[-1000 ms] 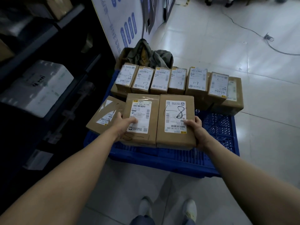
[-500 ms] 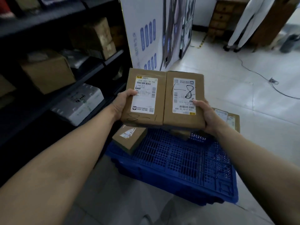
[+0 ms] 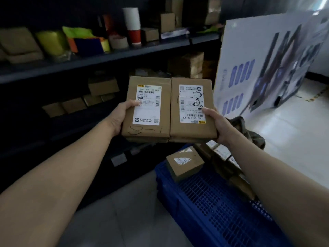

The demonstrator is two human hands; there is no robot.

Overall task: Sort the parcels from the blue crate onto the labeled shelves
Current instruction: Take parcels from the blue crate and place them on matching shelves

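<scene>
Fingers of the left hand (image 3: 118,118) and right hand (image 3: 219,125) are hidden under the held parcels (image 3: 151,129). The right forearm (image 3: 267,175) covers much of the parcel row (image 3: 221,152) in the blue crate (image 3: 213,211), itself cut off below.

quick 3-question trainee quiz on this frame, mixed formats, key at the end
1. True or false: the left hand grips the left parcel, and the right hand grips the right parcel.
2. Which digits are handwritten on both held parcels? A) 8 and 1 B) 3 and 5 C) 2 and 7
3. Fill in: the small parcel below rests on the ___.
Key: 1 true; 2 A; 3 blue crate.
</scene>
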